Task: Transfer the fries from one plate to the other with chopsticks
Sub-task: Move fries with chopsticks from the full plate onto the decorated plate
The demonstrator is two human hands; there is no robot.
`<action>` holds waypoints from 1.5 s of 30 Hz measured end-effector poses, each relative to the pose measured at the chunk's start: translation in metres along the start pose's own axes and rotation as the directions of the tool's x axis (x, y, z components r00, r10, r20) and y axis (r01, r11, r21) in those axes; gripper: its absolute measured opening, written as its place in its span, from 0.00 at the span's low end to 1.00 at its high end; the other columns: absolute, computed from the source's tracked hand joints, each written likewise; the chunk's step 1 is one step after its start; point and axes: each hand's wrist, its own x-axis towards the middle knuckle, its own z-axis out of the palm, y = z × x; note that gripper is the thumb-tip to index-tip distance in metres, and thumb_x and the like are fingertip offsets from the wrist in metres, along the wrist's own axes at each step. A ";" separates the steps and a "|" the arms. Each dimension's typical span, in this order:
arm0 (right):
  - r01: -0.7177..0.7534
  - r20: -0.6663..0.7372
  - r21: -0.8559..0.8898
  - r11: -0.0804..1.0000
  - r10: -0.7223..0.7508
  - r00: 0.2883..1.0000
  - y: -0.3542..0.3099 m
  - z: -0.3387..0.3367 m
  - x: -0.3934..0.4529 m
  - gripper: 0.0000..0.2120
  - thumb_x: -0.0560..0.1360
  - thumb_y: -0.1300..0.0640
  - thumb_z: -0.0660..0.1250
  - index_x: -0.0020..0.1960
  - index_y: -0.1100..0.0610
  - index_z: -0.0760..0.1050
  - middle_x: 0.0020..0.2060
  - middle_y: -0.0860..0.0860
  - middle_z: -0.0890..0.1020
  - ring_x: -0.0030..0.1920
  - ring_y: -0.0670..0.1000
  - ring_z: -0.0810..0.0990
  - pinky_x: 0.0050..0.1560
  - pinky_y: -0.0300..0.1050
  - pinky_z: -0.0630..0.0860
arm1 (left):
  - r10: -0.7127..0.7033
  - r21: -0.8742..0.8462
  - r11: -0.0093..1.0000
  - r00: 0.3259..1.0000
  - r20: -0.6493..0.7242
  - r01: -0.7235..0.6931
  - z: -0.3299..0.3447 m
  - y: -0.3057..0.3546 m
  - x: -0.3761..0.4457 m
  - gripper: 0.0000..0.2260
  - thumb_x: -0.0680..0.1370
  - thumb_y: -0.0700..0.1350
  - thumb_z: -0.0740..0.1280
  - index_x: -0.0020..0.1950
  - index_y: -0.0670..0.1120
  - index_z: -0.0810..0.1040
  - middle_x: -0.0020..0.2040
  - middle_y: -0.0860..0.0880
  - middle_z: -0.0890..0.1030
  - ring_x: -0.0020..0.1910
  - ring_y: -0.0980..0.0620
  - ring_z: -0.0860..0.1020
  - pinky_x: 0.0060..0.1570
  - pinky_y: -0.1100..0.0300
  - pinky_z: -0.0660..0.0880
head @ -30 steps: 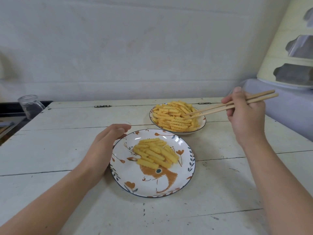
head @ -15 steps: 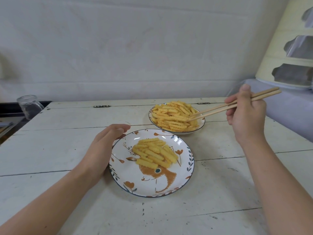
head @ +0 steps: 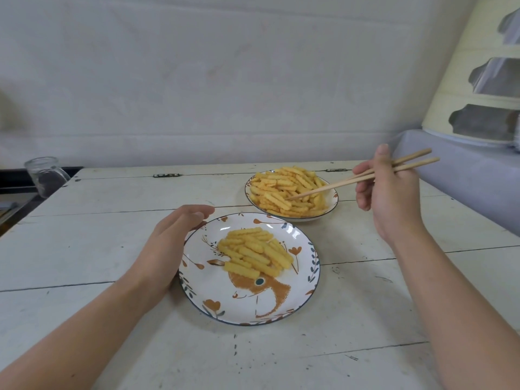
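right hand (head: 391, 198) raised, pinching chopsticks (head: 354, 180), tips in far plate's fries (head: 287, 192) | left hand (head: 168, 243) spread against near plate (head: 298, 302) | jar (head: 46, 175) at counter (head: 112, 277) edge

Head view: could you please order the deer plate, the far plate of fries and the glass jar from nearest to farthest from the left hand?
From the left hand:
1. Deer plate, touching it on its right.
2. Far plate of fries, beyond, to the right.
3. Glass jar, off the table's far left corner.

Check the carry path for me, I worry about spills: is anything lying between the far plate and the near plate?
Nothing visible: bare table separates far plate from near plate; left hand flanks its left rim.
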 end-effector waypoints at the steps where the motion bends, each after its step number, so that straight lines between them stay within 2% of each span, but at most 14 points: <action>1: -0.001 0.009 0.001 1.000 0.001 1.000 0.000 0.001 -0.001 0.25 0.85 0.44 0.57 0.37 0.58 0.78 0.23 0.51 0.73 0.21 0.51 0.67 0.22 0.38 0.63 | -0.002 0.000 1.000 1.000 -0.002 0.002 0.000 0.000 0.000 0.14 0.75 0.56 0.64 0.53 0.60 0.88 0.54 0.57 0.87 0.61 0.52 0.83 0.67 0.43 0.78; 3: 0.005 0.026 0.003 1.000 -0.006 1.000 -0.001 0.003 -0.003 0.25 0.85 0.45 0.57 0.37 0.59 0.77 0.23 0.51 0.73 0.20 0.51 0.68 0.22 0.38 0.63 | -0.003 -0.003 1.000 1.000 -0.004 0.003 0.000 0.000 0.000 0.13 0.75 0.55 0.64 0.52 0.60 0.88 0.54 0.57 0.87 0.61 0.51 0.83 0.67 0.42 0.78; 6: 0.024 0.052 0.005 1.000 -0.024 0.998 -0.001 0.007 -0.006 0.24 0.85 0.46 0.58 0.38 0.59 0.77 0.23 0.51 0.73 0.20 0.51 0.68 0.23 0.37 0.64 | -0.006 -0.004 1.000 1.000 -0.013 0.006 0.000 -0.001 0.002 0.14 0.84 0.49 0.62 0.52 0.60 0.88 0.53 0.56 0.87 0.60 0.50 0.84 0.66 0.42 0.78; 10: 0.024 0.101 -0.015 1.000 -0.023 0.995 0.001 0.013 -0.011 0.23 0.85 0.47 0.57 0.39 0.60 0.77 0.25 0.54 0.73 0.20 0.51 0.69 0.23 0.38 0.65 | -0.008 0.001 1.000 1.000 -0.021 0.008 0.000 -0.002 0.003 0.16 0.85 0.47 0.61 0.51 0.60 0.88 0.52 0.58 0.87 0.59 0.53 0.84 0.66 0.43 0.78; 14: 0.030 -0.016 0.018 0.999 -0.030 0.999 -0.003 0.015 -0.012 0.26 0.85 0.45 0.54 0.37 0.58 0.77 0.23 0.52 0.73 0.21 0.51 0.70 0.24 0.38 0.66 | -0.002 -0.003 1.000 1.000 -0.012 0.002 0.000 0.000 0.001 0.12 0.81 0.52 0.64 0.52 0.60 0.88 0.54 0.58 0.87 0.61 0.54 0.83 0.67 0.43 0.78; 17: -0.001 -0.095 0.154 0.988 0.016 0.995 -0.012 0.013 -0.012 0.28 0.85 0.44 0.55 0.33 0.54 0.77 0.23 0.51 0.73 0.21 0.51 0.69 0.23 0.39 0.64 | 0.001 -0.005 1.000 1.000 -0.014 -0.001 0.000 -0.001 0.001 0.15 0.85 0.48 0.62 0.52 0.60 0.88 0.54 0.58 0.87 0.61 0.55 0.83 0.67 0.43 0.78; 20: -0.092 0.043 0.264 0.960 0.084 0.996 -0.017 0.016 -0.017 0.32 0.85 0.44 0.55 0.27 0.52 0.78 0.25 0.51 0.75 0.22 0.50 0.68 0.24 0.41 0.60 | -0.007 -0.009 1.000 1.000 -0.008 0.007 0.000 -0.001 0.001 0.16 0.86 0.46 0.61 0.53 0.59 0.88 0.56 0.56 0.87 0.63 0.52 0.82 0.68 0.42 0.77; 23: -0.187 0.226 0.254 0.949 0.130 0.965 -0.018 0.028 -0.029 0.31 0.84 0.43 0.55 0.27 0.53 0.78 0.25 0.53 0.72 0.22 0.51 0.66 0.23 0.41 0.58 | -0.013 -0.040 0.999 1.000 -0.013 0.012 0.000 0.001 0.001 0.12 0.82 0.50 0.64 0.53 0.58 0.88 0.58 0.54 0.86 0.64 0.51 0.82 0.70 0.41 0.76; 26: -0.171 0.368 0.172 0.970 0.098 0.925 -0.014 0.042 -0.046 0.28 0.81 0.40 0.56 0.32 0.56 0.79 0.24 0.55 0.72 0.21 0.53 0.67 0.22 0.40 0.62 | -0.053 -0.125 0.991 0.998 -0.026 0.049 0.000 0.004 0.000 0.14 0.78 0.54 0.64 0.53 0.55 0.89 0.63 0.50 0.85 0.65 0.48 0.82 0.70 0.40 0.76; 29: -0.148 0.455 0.151 0.977 0.065 0.888 -0.015 0.047 -0.054 0.26 0.77 0.39 0.59 0.36 0.60 0.79 0.25 0.57 0.73 0.19 0.53 0.68 0.21 0.39 0.63 | -0.102 -0.208 0.974 0.994 -0.042 0.091 0.001 0.007 -0.001 0.15 0.75 0.55 0.66 0.54 0.52 0.89 0.64 0.50 0.84 0.61 0.49 0.84 0.63 0.46 0.78; 32: -0.148 0.319 0.192 0.970 0.081 0.944 -0.017 0.040 -0.044 0.25 0.82 0.43 0.59 0.35 0.58 0.78 0.24 0.54 0.72 0.19 0.52 0.67 0.21 0.38 0.61 | -0.097 -0.208 0.974 0.995 -0.040 0.086 0.000 0.008 -0.003 0.19 0.70 0.56 0.66 0.54 0.52 0.89 0.63 0.52 0.84 0.57 0.52 0.84 0.60 0.49 0.79; 36: 0.062 0.056 0.025 0.998 -0.063 0.996 -0.013 0.024 -0.029 0.21 0.85 0.49 0.58 0.39 0.58 0.77 0.25 0.54 0.72 0.21 0.49 0.68 0.23 0.38 0.64 | -0.065 -0.171 0.984 0.998 -0.027 0.059 0.000 0.004 -0.001 0.14 0.83 0.51 0.63 0.51 0.54 0.90 0.62 0.53 0.84 0.62 0.52 0.83 0.64 0.47 0.78; 39: 0.105 0.040 -0.030 0.994 -0.104 0.994 -0.011 0.019 -0.027 0.20 0.85 0.50 0.59 0.42 0.61 0.77 0.28 0.58 0.71 0.23 0.47 0.69 0.23 0.37 0.66 | -0.053 -0.158 0.986 0.998 -0.031 0.048 0.000 0.001 0.001 0.16 0.85 0.49 0.60 0.51 0.55 0.90 0.62 0.53 0.84 0.63 0.52 0.82 0.64 0.47 0.79; 45: 0.102 0.155 -0.080 0.992 -0.089 0.984 -0.002 0.028 -0.031 0.19 0.84 0.50 0.60 0.40 0.59 0.78 0.28 0.59 0.72 0.23 0.47 0.70 0.23 0.38 0.66 | -0.039 -0.149 0.988 0.999 -0.021 0.036 -0.001 0.000 0.002 0.16 0.85 0.50 0.61 0.52 0.55 0.89 0.61 0.54 0.85 0.62 0.52 0.83 0.60 0.48 0.79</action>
